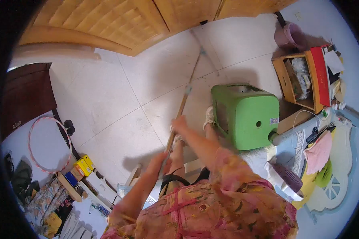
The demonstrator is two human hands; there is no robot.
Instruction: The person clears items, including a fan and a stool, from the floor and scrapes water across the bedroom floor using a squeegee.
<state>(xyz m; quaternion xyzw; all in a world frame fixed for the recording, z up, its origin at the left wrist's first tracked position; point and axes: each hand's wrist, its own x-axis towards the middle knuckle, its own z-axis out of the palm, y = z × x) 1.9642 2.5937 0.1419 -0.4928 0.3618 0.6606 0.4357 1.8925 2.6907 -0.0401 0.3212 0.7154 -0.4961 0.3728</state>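
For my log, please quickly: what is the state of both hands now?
Left hand: closed, holding the pole.
Right hand: closed, holding it farther forward.

Bare floor (103,87) open ahead and left of right hand (180,124). Pole (183,103) cuts through that room, ahead from grip. Shod foot (209,116) near on right, green stool (257,115) beyond it. Wooden cabinet (107,24) bars far front. Leg (178,162) just right of left hand (159,161).

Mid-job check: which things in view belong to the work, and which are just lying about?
In use:
- long pole, gripped by left hand and right hand
- its blurred crosspiece

Apparently just lying about:
- green stool
- striped hoop
- purple bucket
- yellow box
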